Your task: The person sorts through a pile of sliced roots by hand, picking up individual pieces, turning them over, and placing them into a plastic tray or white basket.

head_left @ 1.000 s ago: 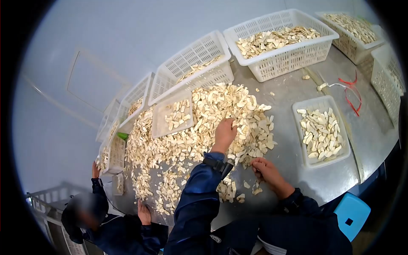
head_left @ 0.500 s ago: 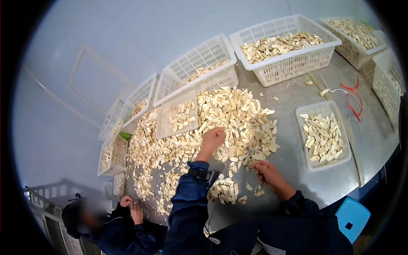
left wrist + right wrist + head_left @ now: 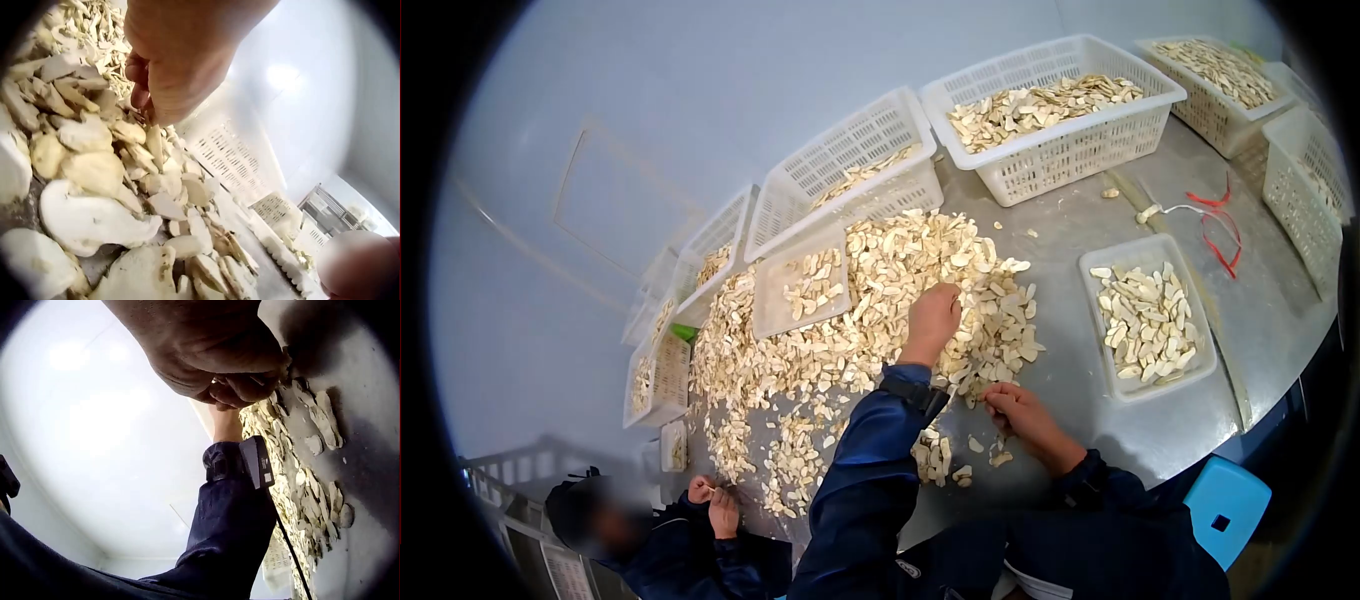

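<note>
Pale, flat dried slices [image 3: 880, 270] lie in a wide heap on the metal table. The left hand [image 3: 933, 322] reaches over the heap with bent fingers. In the left wrist view, this hand's [image 3: 181, 62] fingertips touch the slices [image 3: 94, 169]; whether they pinch one is hidden. Near the heap's front right edge is the right hand [image 3: 1028, 425], its fingers curled. The right wrist view shows the right hand [image 3: 212, 356] with a small slice edge [image 3: 286, 362] at its fingertips, seemingly pinched. A shallow white tray [image 3: 1088, 300] of slices stands to the right.
Large slotted baskets [image 3: 1070, 170] with slices line the back. A small tray [image 3: 760, 325] sits on the heap. Red and white ties [image 3: 1222, 235] lie at the right, a blue stool [image 3: 1228, 505] beyond the edge. Another person [image 3: 670, 545] works at the lower left.
The left hand moved left off its spot on the heap, then back right. The right hand stays near the heap's edge. The other person's hands came together. The head view shifted slightly.
</note>
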Available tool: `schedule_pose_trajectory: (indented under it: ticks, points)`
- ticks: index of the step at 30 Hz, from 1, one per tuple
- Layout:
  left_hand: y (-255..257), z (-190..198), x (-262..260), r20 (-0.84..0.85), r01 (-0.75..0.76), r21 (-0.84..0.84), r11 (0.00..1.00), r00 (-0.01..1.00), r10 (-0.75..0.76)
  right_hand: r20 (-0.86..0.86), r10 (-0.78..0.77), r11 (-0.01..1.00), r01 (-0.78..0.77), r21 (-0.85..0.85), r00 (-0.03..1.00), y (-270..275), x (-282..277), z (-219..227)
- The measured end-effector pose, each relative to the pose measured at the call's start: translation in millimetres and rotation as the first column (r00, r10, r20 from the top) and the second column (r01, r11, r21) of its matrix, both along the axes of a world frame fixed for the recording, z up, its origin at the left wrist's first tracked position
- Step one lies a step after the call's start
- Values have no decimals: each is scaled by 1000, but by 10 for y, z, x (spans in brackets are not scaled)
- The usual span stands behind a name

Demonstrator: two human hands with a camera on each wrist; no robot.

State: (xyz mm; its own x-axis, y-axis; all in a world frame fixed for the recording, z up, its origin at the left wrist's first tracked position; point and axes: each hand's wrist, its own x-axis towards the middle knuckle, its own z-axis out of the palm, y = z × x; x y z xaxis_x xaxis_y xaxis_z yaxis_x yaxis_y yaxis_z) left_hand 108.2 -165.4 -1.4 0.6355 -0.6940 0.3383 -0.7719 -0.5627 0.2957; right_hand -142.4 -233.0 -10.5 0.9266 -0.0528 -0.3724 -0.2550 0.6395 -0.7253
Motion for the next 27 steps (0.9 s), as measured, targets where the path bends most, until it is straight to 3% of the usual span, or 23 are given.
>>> schedule_pose_trajectory:
  ticks: [1,4,7,11,15,19,22,27]
  points:
    - [-42,-54,-7,95,-15,48,999,995,10,4,3,1000,-3,2,1000,-9,-5,7]
    - [-77,-110,31,81,-87,90,992,994,80,35,19,1000,-19,6,999,11,8,-62]
    - [13,-76,31,-100,-115,-41,993,989,110,4,12,1000,-12,-25,1000,50,22,-107]
    - [178,-94,60,-181,-110,-170,979,980,79,13,29,1000,-29,-4,1000,40,5,-74]
    - [94,-119,-1,-53,-44,-105,993,998,39,13,29,999,-29,-38,999,64,18,-80]
    - [4,-247,68,-99,-110,-12,994,989,108,27,24,999,-23,-32,999,22,-5,-29]
    - [109,-298,86,-418,-167,-212,963,906,65,46,23,1000,-23,-13,999,48,2,-83]
    - [425,-103,271,-762,-122,-199,972,643,-76,15,29,1000,-29,-3,999,69,3,-56]
